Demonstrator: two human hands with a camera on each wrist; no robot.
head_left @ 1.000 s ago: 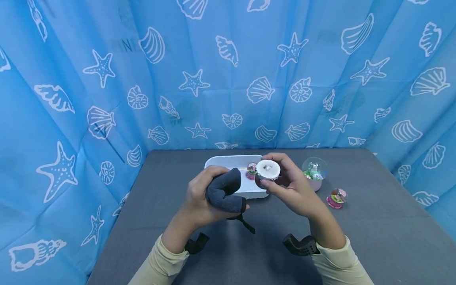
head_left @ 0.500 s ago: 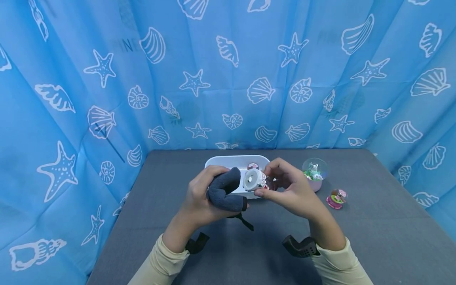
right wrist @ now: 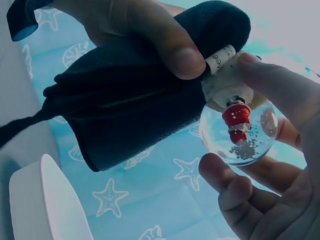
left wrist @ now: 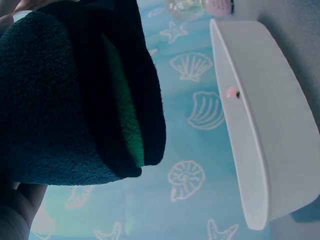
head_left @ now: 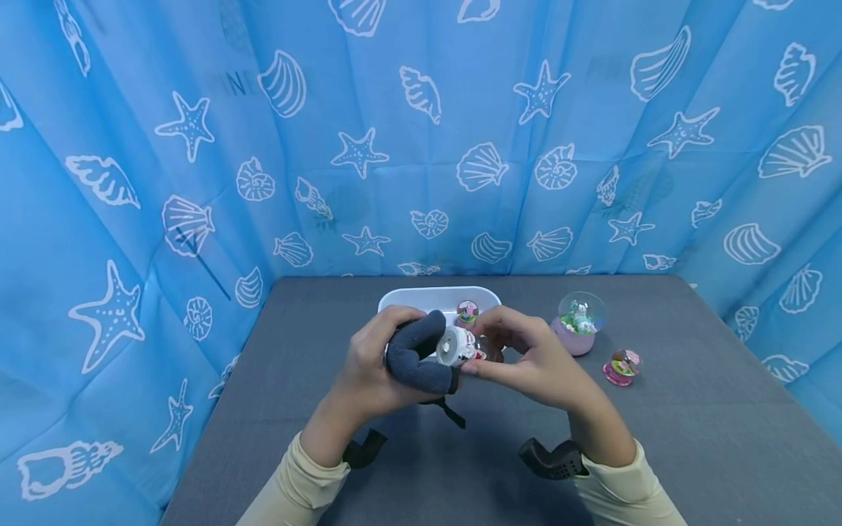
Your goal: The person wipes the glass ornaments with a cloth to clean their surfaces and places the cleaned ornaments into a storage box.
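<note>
My left hand [head_left: 368, 361] grips a folded dark blue-grey fleecy cloth [head_left: 411, 358], bent into a curve that faces right. A white label [right wrist: 220, 60] and a dark trailing strap show on it in the right wrist view; green shows inside its fold in the left wrist view. My right hand [head_left: 536, 358] holds a small snow globe [right wrist: 239, 127] between thumb and fingers. In the head view the globe lies tipped sideways, its white base toward the cloth. A red figure and silvery flakes show inside the glass. The base is at the cloth's edge.
Behind the hands stands a white tray [head_left: 437, 294] with a small pink globe [head_left: 467, 313] in it. To the right are a larger snow globe [head_left: 579, 325] on a pink base and a small pink globe figurine [head_left: 621, 367]. A blue shell-print curtain [head_left: 421, 146] hangs behind the table.
My right hand has turned the snow globe from base facing up to base facing left, and brought it left and down to the cloth. The left hand stays in place.
</note>
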